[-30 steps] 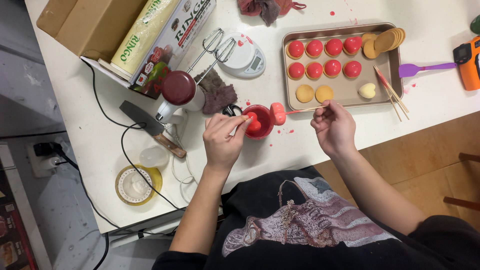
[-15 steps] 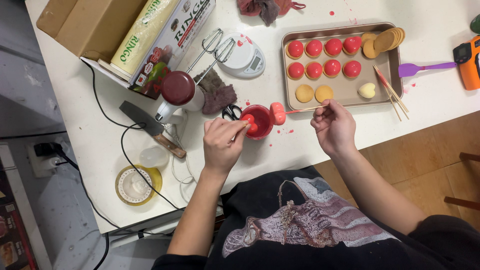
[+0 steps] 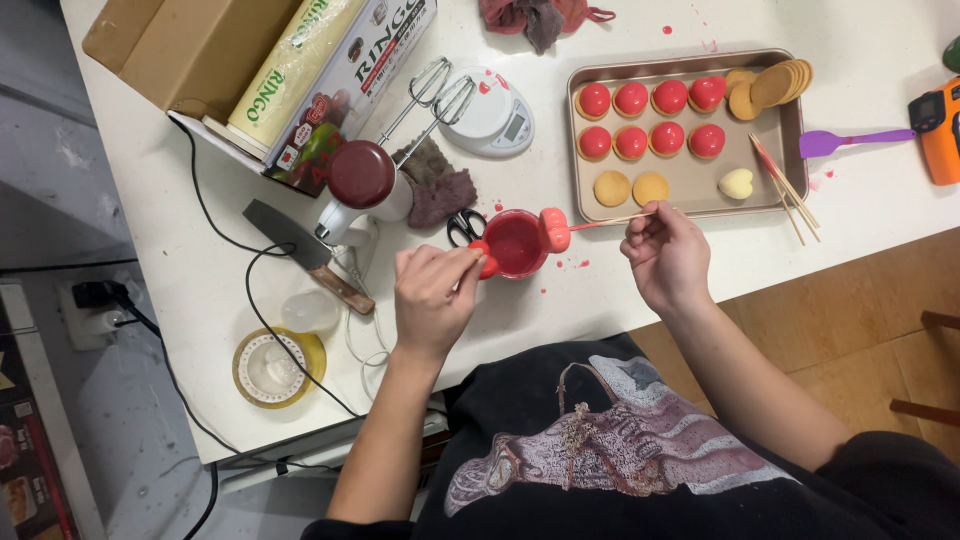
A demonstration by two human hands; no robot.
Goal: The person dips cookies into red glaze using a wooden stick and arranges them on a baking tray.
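A small red cup (image 3: pixel 515 243) of red glaze stands near the table's front edge. My left hand (image 3: pixel 432 292) is closed on the handle at the cup's left side. My right hand (image 3: pixel 665 255) pinches a thin wooden skewer (image 3: pixel 610 221) with a pink-red coated piece (image 3: pixel 553 229) on its tip. That piece rests against the cup's right rim. Behind it, a metal baking tray (image 3: pixel 690 192) holds two rows of red glazed rounds (image 3: pixel 650 118), two plain rounds (image 3: pixel 630 188), a pale heart-shaped piece (image 3: pixel 736 183) and a stack of flat biscuits (image 3: pixel 770 86).
Loose skewers (image 3: pixel 785 188) lie across the tray's right edge, with a purple spatula (image 3: pixel 850 140) and an orange device (image 3: pixel 938 125) beyond. A hand mixer (image 3: pixel 365 185), scale (image 3: pixel 492 112), scissors (image 3: pixel 462 228), knife (image 3: pixel 300 252), cardboard box (image 3: pixel 190 50) and yellow juicer (image 3: pixel 272 365) fill the left side.
My left hand has shifted slightly left and down at the cup's handle. The right hand and the coated piece on the skewer have barely moved.
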